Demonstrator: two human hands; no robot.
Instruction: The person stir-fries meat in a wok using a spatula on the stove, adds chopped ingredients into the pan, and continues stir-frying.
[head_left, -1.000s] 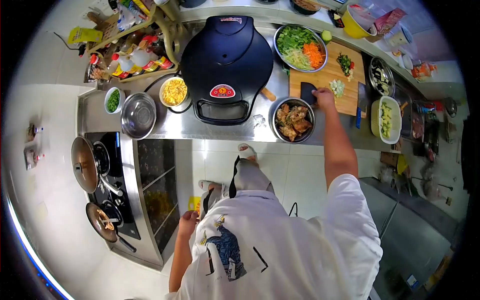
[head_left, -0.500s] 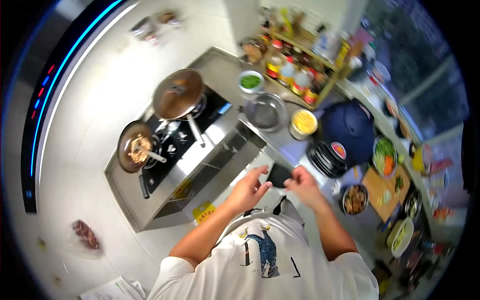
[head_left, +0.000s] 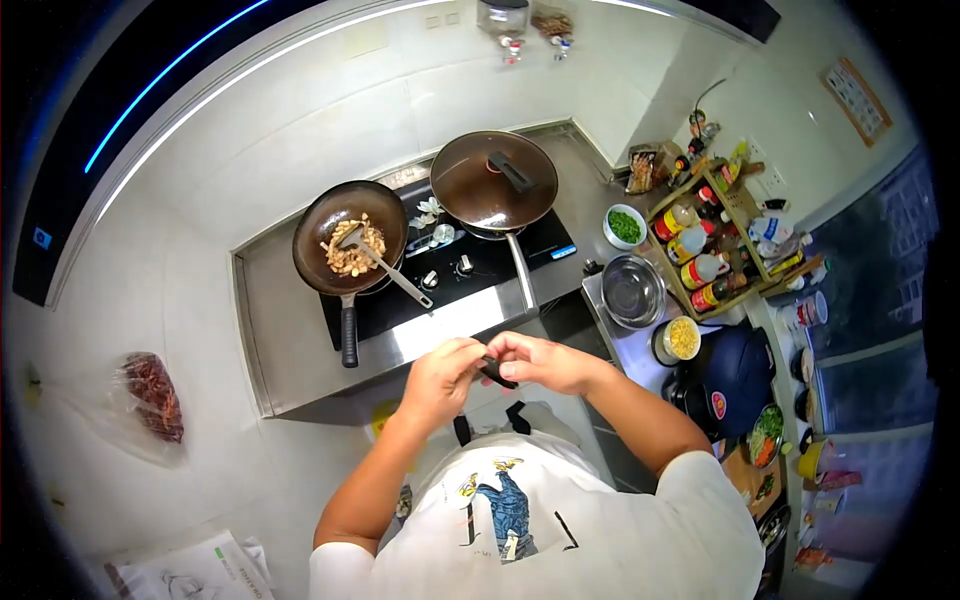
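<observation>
In front of my shirt, my left hand (head_left: 438, 382) and my right hand (head_left: 548, 364) meet, fingers curled in and pressed close together. A small black object (head_left: 499, 373) shows between the fingertips, mostly covered, and its kind cannot be made out. Ahead of my hands, an open wok (head_left: 318, 262) on the stove holds pale sliced food (head_left: 345, 262) and a metal spatula (head_left: 407, 286) resting in it. To its right, a second pan with a long metal handle (head_left: 521, 272) is covered by a brown glass lid (head_left: 470, 185).
Right of the stove are a bowl of chopped greens (head_left: 625, 227), a steel bowl (head_left: 633, 291), a container of yellow food (head_left: 682, 339), a rack of sauce bottles (head_left: 745, 207) and a dark blue cooker (head_left: 738, 370). A bag of dark red food (head_left: 150, 398) hangs at left.
My hands have come together around the black object, which showed larger between them before. The view has turned toward the stove, and the counter items have shifted right.
</observation>
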